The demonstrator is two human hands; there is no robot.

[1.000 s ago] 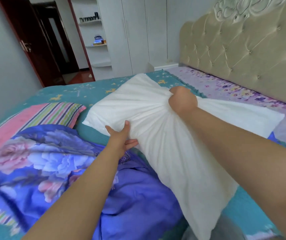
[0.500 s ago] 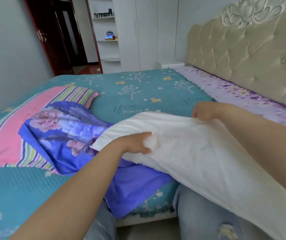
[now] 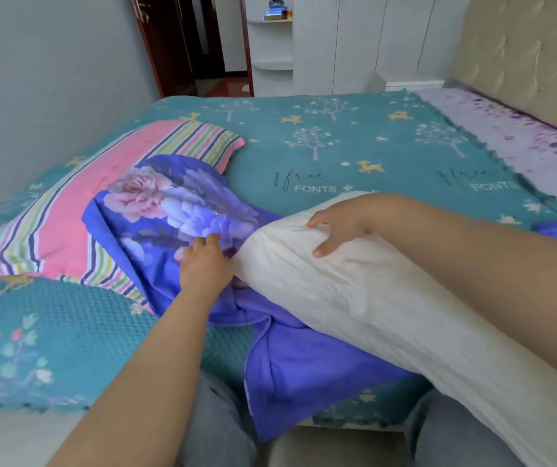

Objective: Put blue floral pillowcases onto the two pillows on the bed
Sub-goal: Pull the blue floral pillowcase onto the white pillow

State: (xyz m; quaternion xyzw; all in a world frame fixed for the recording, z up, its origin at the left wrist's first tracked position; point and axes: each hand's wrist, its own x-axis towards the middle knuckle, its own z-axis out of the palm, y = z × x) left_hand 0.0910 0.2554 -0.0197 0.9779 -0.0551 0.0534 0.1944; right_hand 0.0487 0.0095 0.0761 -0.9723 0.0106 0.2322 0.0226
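Right hand (image 3: 339,227) clamps pillow (image 3: 388,308) end; its long axis points upper-left at pillowcase (image 3: 176,214), touched by left hand (image 3: 204,264), grip indeterminate.

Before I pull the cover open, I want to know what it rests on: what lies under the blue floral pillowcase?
Under the blue floral pillowcase show a pink striped pillow at its far-left side and the teal bedspread elsewhere. Whatever lies beneath its middle is covered.

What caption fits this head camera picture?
Right hand holds the white pillow; left hand touches the blue pillowcase.
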